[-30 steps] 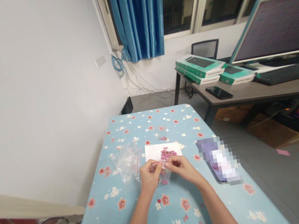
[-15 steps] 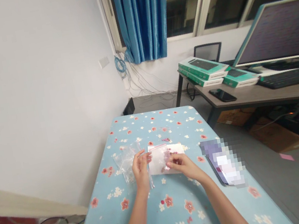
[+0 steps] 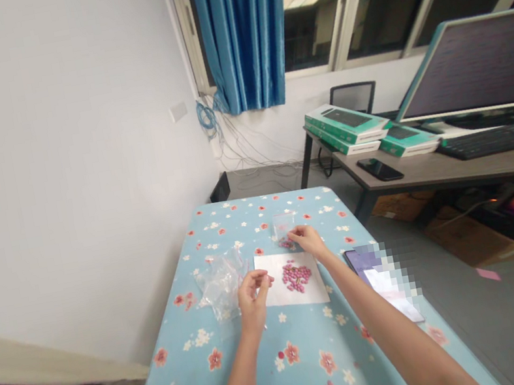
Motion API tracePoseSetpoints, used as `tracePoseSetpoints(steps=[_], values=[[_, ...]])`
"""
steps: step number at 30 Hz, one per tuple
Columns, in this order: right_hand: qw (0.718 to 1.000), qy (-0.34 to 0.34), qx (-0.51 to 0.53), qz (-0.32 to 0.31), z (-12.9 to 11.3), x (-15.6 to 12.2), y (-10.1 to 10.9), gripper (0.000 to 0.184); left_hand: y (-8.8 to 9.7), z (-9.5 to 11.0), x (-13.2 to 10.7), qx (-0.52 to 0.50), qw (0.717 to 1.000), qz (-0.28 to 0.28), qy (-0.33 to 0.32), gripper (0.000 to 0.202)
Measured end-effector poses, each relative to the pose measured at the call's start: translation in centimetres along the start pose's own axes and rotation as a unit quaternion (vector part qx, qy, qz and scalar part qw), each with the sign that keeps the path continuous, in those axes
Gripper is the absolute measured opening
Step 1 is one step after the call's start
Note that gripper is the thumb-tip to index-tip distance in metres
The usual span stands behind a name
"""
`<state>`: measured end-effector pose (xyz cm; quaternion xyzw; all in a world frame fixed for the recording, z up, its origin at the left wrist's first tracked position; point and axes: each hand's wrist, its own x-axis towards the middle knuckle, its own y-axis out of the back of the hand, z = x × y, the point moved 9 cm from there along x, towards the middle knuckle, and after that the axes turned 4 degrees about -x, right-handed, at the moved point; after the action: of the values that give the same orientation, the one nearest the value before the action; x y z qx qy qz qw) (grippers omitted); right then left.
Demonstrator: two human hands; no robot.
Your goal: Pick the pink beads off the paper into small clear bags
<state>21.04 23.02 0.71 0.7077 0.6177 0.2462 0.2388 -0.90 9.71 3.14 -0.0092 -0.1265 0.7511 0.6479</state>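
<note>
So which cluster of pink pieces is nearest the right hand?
The small cluster beyond the white paper; the larger cluster sits on the paper.

The right hand (image 3: 309, 241) partly hides a clear bag (image 3: 283, 221) (beads (image 3: 285, 242) too blurred to count); pixelation masks a phone (image 3: 383, 284).
</note>
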Motion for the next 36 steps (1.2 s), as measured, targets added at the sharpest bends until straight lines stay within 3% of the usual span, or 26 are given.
tracePoseSetpoints(steps=[4,10,13,17,19,24,30,32,34,36], values=[[0.997,-0.037,-0.071,0.022,0.1,-0.5,0.3,0.018,-0.2,-0.2,0.1,0.001,1.000,-0.009,0.001,0.022],[0.990,-0.052,-0.110,0.072,-0.6,-1.8,2.3,0.038,-0.2,-0.6,0.1,-0.003,1.000,-0.016,0.009,0.023],[0.994,-0.021,-0.053,0.097,-0.8,-3.2,3.8,0.038,-0.3,-0.7,0.1,-0.001,1.000,-0.021,0.007,0.021],[0.997,0.047,0.058,0.015,-0.6,-6.0,3.5,0.034,-0.5,-0.7,0.1,0.008,1.000,-0.028,0.004,0.021],[0.993,0.050,0.104,0.006,0.1,-7.7,3.4,0.032,-0.6,-0.7,0.1,0.014,0.999,-0.033,0.001,0.020],[0.975,0.009,0.205,0.082,2.3,-10.4,3.6,0.029,-1.0,-0.9,0.0,0.024,0.999,-0.046,0.004,0.019],[0.971,0.018,0.219,0.095,2.1,-10.5,3.9,0.027,-0.6,0.4,-0.6,-0.006,0.999,-0.046,0.024,0.021],[0.973,0.024,0.212,0.085,1.9,-10.5,4.0,0.027,0.7,1.9,-0.6,0.033,0.999,-0.042,0.003,0.021],[0.978,0.032,0.195,0.063,1.6,-10.6,3.8,0.026,2.5,3.9,-0.4,0.143,0.988,-0.038,-0.044,0.020],[0.986,0.039,0.161,0.036,1.1,-10.7,3.6,0.025,4.1,6.0,0.0,0.306,0.945,-0.045,-0.103,0.019]])
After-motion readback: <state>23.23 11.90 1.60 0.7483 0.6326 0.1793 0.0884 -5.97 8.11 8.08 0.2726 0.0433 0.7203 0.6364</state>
